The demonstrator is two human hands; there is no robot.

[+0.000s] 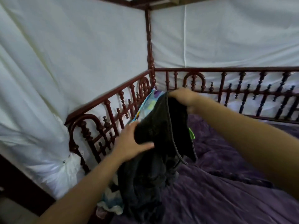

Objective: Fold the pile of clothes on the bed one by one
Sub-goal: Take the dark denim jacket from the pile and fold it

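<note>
A dark grey garment (155, 159), like denim with a stitched seam, hangs above the purple bedspread (226, 191). My right hand (184, 97) grips its top edge, lifted near the far rail. My left hand (129, 143) holds a bunched fold of it lower down, thumb across the cloth. A small green tag (191, 134) shows at its right side. The garment's lower part rests crumpled on the bed. More clothes, light blue and white (111, 202), lie under it at the left edge, mostly hidden.
A dark red wooden railing (113, 113) with turned spindles runs along the left and far sides of the bed. A colourful patterned pillow (148, 104) leans in the corner. White netting (72, 62) hangs behind the rails.
</note>
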